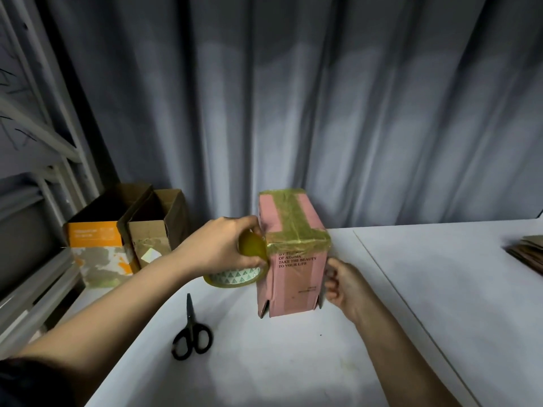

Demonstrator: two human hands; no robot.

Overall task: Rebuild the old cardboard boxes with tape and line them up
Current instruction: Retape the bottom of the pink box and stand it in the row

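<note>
White table (264, 362), grey curtain behind. Pink box (291, 257) stands mid-table, top already taped; left hand (223, 245) grips tape roll (235, 277) at its left edge, right hand (342, 286) curls round its right side. Two rebuilt boxes (123, 239) far left; flat cardboard (526, 254) far right left to do.

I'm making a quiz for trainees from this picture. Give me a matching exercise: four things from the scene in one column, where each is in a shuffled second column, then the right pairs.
Things:
1. tape roll
2. scissors
3. pink box
4. orange box

Places:
A. upright, steadied by the right hand
B. far left, beside an open brown box
C. gripped by the left hand
D. flat on the table, untouched

Pairs: 1-C, 2-D, 3-A, 4-B
</note>
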